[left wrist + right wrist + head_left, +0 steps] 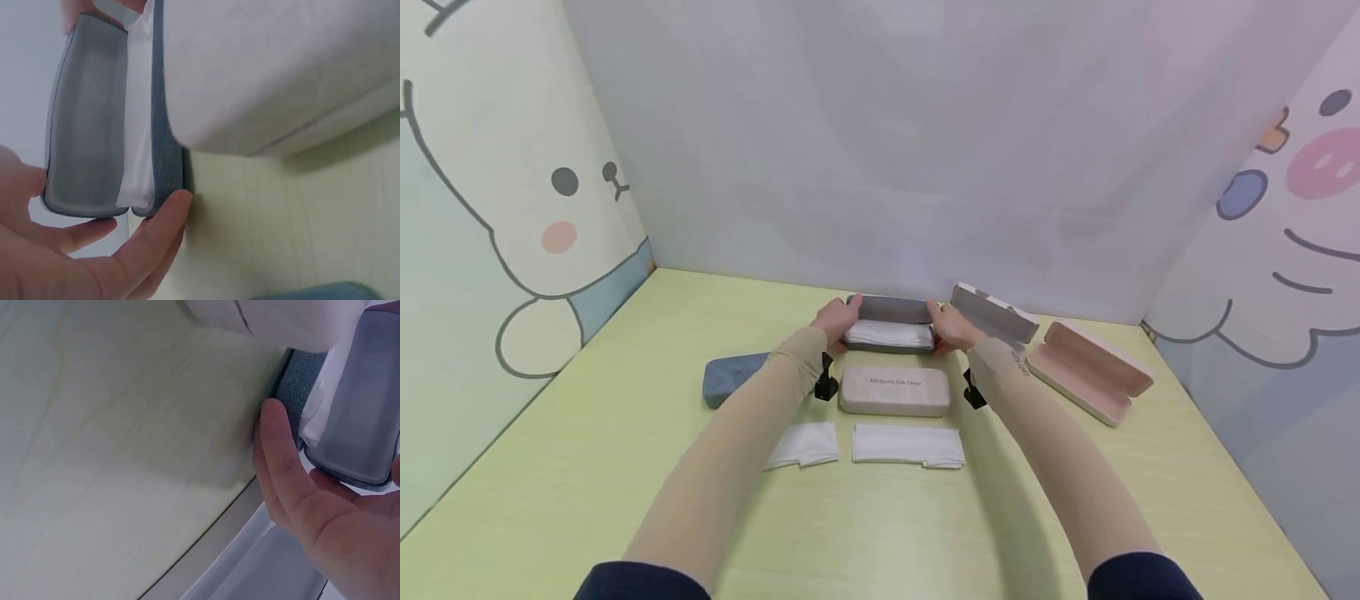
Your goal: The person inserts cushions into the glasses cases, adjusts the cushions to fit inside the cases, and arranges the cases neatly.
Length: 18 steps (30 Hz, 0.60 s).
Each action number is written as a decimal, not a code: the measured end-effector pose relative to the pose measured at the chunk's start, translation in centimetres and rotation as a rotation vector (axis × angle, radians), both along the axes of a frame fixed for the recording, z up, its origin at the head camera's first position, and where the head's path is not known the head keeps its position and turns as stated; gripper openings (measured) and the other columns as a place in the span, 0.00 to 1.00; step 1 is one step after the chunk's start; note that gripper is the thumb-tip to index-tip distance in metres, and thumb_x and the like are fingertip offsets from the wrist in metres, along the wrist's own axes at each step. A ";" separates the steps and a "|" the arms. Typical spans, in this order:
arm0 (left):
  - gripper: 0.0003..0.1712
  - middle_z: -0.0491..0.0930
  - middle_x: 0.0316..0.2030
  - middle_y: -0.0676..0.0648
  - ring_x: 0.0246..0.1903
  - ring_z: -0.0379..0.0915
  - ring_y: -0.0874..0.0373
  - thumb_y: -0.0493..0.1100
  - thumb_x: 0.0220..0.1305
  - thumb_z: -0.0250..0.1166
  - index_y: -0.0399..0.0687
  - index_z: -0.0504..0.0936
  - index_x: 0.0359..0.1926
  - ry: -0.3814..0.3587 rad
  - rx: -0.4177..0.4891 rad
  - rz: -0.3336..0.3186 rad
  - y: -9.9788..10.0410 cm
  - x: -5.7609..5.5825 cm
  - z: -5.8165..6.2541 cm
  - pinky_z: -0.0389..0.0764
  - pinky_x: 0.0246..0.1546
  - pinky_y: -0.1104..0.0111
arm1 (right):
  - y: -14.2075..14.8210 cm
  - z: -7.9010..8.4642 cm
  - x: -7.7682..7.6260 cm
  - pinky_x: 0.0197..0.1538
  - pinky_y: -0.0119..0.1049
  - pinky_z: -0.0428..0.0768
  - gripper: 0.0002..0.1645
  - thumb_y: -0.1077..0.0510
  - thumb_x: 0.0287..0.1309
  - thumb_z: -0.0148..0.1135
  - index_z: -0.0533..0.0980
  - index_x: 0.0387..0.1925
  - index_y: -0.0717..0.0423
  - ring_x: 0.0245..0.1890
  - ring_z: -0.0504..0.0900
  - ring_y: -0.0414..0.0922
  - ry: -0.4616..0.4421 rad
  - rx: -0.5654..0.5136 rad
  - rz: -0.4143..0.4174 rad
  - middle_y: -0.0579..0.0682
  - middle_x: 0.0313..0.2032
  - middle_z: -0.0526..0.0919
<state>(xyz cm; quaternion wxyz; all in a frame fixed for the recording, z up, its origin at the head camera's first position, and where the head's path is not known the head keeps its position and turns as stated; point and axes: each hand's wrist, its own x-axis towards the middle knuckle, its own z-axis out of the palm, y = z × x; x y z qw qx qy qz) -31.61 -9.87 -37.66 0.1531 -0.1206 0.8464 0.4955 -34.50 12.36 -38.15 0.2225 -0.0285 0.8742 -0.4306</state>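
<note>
An open blue-grey glasses case [895,309] with a grey lining stands at the back of the table, its lid raised. A folded white cloth [891,335] lies inside it. At the case's left end, my left hand [837,320] holds it, thumb at the lid's edge and fingers [164,228] along the base. My right hand [953,327] grips the opposite end the same way, with fingertips [275,415] against the base's front corner. Just in front sits a closed pale case [895,402] with dark lettering, covering part of the blue-grey case in both wrist views.
Two folded white cloths [908,442] lie nearer the front, one partly behind my left forearm. A closed blue case [728,382] rests at left. To the right are an open white case [1000,312] with grey lining and an open pink-lined case [1078,379]. A wall stands behind.
</note>
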 end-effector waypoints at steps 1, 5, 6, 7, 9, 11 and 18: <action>0.39 0.64 0.65 0.34 0.58 0.71 0.40 0.62 0.74 0.36 0.41 0.49 0.74 0.003 0.005 -0.011 -0.1 0.1 0.1 0.81 0.49 0.53 | 0.0 0.1 0.0 0.40 0.42 0.84 0.38 0.42 0.74 0.26 0.48 0.70 0.68 0.36 0.76 0.51 -0.007 -0.010 0.003 0.67 0.54 0.66; 0.37 0.64 0.66 0.36 0.58 0.71 0.42 0.59 0.74 0.38 0.41 0.50 0.74 0.011 0.036 -0.019 -0.3 0.5 0.6 0.81 0.49 0.55 | 0.1 0.3 0.1 0.43 0.42 0.84 0.36 0.44 0.74 0.28 0.50 0.68 0.68 0.37 0.74 0.50 -0.029 -0.042 0.011 0.65 0.56 0.63; 0.37 0.64 0.66 0.37 0.58 0.71 0.42 0.59 0.74 0.38 0.41 0.50 0.74 0.010 0.041 -0.019 -0.4 0.5 0.6 0.81 0.49 0.55 | 0.2 0.3 0.1 0.44 0.43 0.83 0.36 0.44 0.74 0.29 0.49 0.68 0.68 0.38 0.74 0.51 -0.032 -0.045 0.016 0.66 0.57 0.63; 0.37 0.63 0.67 0.37 0.58 0.71 0.42 0.59 0.74 0.38 0.42 0.50 0.74 0.011 0.041 -0.021 -0.4 0.5 0.6 0.81 0.49 0.55 | 0.2 0.3 0.1 0.45 0.43 0.83 0.36 0.44 0.74 0.29 0.49 0.69 0.68 0.38 0.74 0.51 -0.034 -0.045 0.025 0.66 0.59 0.62; 0.37 0.60 0.69 0.37 0.58 0.71 0.41 0.58 0.74 0.38 0.41 0.48 0.74 0.015 0.035 -0.032 -0.4 0.5 0.6 0.81 0.48 0.55 | 0.3 0.5 0.2 0.48 0.44 0.82 0.37 0.44 0.74 0.29 0.47 0.70 0.67 0.40 0.74 0.51 -0.043 -0.051 0.040 0.67 0.62 0.61; 0.37 0.60 0.68 0.37 0.57 0.71 0.41 0.56 0.74 0.38 0.40 0.47 0.74 0.022 0.019 -0.051 -0.5 0.5 0.7 0.82 0.46 0.55 | 0.5 0.7 0.2 0.50 0.44 0.81 0.37 0.44 0.75 0.29 0.45 0.71 0.67 0.40 0.75 0.52 -0.055 -0.059 0.056 0.68 0.63 0.60; 0.33 0.68 0.60 0.34 0.50 0.74 0.43 0.51 0.73 0.36 0.35 0.54 0.71 0.031 -0.004 -0.128 -0.6 0.9 1.3 0.82 0.46 0.56 | 0.8 1.1 0.2 0.48 0.40 0.82 0.34 0.47 0.75 0.32 0.50 0.69 0.71 0.39 0.76 0.50 -0.070 -0.056 0.105 0.70 0.60 0.64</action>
